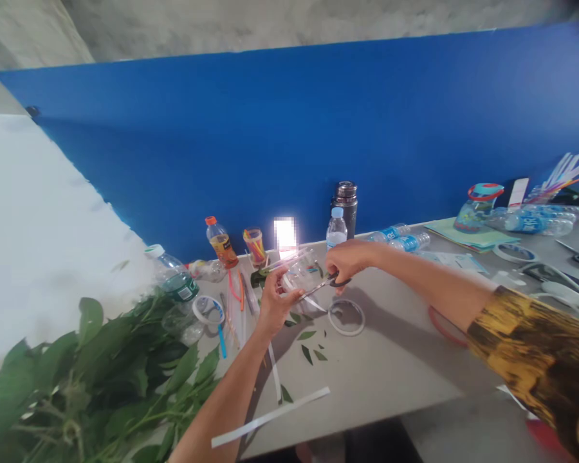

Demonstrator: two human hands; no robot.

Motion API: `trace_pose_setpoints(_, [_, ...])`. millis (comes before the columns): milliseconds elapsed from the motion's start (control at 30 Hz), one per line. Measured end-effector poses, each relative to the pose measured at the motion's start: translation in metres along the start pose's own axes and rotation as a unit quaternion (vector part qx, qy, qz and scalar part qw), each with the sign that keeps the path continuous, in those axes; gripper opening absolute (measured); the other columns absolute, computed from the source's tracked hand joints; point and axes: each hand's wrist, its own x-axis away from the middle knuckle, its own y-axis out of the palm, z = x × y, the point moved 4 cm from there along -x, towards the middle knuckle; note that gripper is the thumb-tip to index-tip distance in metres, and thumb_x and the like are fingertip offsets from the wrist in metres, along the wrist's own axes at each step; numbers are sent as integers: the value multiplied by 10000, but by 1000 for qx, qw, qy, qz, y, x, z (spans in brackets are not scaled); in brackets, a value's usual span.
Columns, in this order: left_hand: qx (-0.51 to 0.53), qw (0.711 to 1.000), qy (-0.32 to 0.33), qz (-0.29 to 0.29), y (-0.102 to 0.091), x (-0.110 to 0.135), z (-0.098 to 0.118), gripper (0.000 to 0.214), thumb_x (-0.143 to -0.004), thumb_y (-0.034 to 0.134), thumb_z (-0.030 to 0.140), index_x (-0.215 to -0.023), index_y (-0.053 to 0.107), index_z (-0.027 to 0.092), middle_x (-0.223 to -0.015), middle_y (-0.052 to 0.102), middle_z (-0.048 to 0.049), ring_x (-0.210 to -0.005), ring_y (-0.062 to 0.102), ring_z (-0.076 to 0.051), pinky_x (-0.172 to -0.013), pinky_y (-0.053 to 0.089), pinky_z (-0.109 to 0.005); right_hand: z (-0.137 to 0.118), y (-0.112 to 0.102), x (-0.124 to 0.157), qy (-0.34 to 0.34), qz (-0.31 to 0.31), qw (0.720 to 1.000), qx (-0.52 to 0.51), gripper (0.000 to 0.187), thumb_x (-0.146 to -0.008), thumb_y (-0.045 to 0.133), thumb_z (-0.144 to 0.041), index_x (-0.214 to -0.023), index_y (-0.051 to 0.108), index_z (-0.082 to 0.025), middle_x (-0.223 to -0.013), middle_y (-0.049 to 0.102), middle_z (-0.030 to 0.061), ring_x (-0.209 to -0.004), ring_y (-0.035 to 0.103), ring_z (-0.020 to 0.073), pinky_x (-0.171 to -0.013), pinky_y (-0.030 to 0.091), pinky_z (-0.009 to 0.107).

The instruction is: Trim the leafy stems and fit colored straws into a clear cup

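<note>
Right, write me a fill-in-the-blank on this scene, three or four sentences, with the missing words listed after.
The right hand holds a pair of ____ with dark handles.
The left hand grips a clear curved piece made of ____.
The tall panel beyond the hands is ____.
Leafy green stems lie on the picture's ____ side.

Missing words: scissors, plastic, blue, left.

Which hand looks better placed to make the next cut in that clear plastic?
The right hand, probably: it holds the black-handled metal scissors against the clear plastic bottle section, while the left hand is holding that plastic.
</note>
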Motion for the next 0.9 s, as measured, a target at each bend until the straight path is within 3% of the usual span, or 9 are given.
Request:
trace_pose_setpoints(300, [14,999,31,-13,1,0,3,575,-677,874,326,-1205,668,225,-1284,648,-102,-1167,619,-272,-1029,472,-426,-1,-3,4,3,-38,995,-95,400,-659,873,-521,-635,649,-191,-609,596,-21,-596,486,132,-587,281,294])
trace_pose_setpoints(533, [16,1000,4,-9,-2,0,18,507,-689,870,358,-1138,687,211,-1206,685,-94,-1103,650,-256,-964,503,-382,7,16,-1,-32,-9,992,-122,435,-647,843,-564,-596,621,-193,-563,562,-38,-563,469,117,-563,274,277])
trace_pose_setpoints(667, [95,992,-84,9,-9,-2,15,456,-810,785,518,-1092,675,176,-1017,725,-85,-895,686,-204,-825,540,-337,8,41,14,-14,13,997,-78,394,-662,830,-557,-652,634,-215,-598,585,-20,-572,487,142,-565,261,284])
trace_pose_setpoints(767, [218,959,-181,14,-7,-3,6,530,-873,681,647,-1110,651,173,-945,740,-84,-815,712,-199,-755,561,-330,14,63,35,38,45,994,-90,367,-685,814,-559,-706,644,-234,-649,615,4,-618,537,185,-582,286,295])
trace_pose_setpoints(833, [264,935,-234,23,-4,-2,2,557,-905,624,682,-1107,653,164,-937,751,-96,-805,728,-204,-730,571,-324,25,77,49,92,97,985,-110,363,-708,807,-538,-683,629,-223,-671,633,27,-645,559,204,-594,304,310])
trace_pose_setpoints(900, [298,913,-278,24,1,1,0,564,-928,590,690,-1061,666,147,-917,756,-109,-795,735,-207,-710,575,-318,34,91,60,104,119,975,-156,347,-722,802,-527,-725,649,-216,-723,672,45,-679,583,214,-609,332,319])
